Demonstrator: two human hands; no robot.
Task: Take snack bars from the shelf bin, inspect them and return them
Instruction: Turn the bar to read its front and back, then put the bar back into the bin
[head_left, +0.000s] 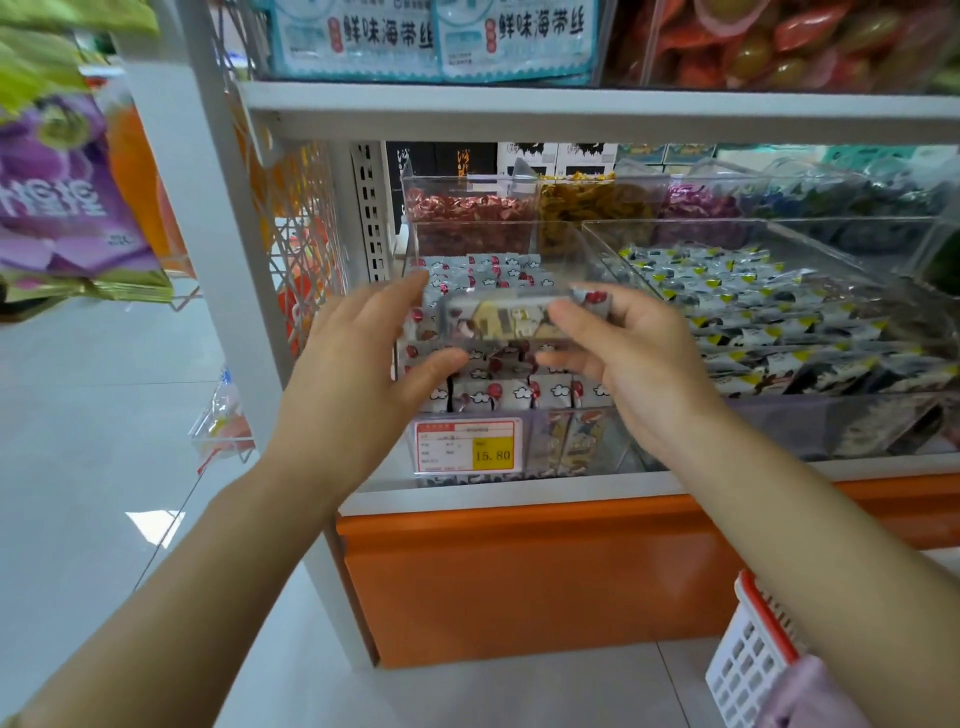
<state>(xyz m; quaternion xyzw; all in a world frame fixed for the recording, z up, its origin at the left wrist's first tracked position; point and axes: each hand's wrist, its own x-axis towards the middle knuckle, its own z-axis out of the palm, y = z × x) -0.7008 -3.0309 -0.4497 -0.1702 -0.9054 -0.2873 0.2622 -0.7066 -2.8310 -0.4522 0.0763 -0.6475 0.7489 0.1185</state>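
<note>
A big white shelf (571, 111) fills the middle of the frame. On it, in the middle, sits a clear bin (613, 447) full of little snack bars. The left hand (363, 353) is spread wide by the left end of one snack bar (498, 319); I cannot tell if it touches. The right hand (623, 353) pinches the bar's right end, just above the bin. A yellow price tag (467, 446) sticks to the bin's front.

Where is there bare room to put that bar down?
Little: the snack bin and the neighbouring bin are packed. Bare are the narrow white ledge between price tag and orange panel, and the floor tiles left of the shelf. There is open passage above the bins.
</note>
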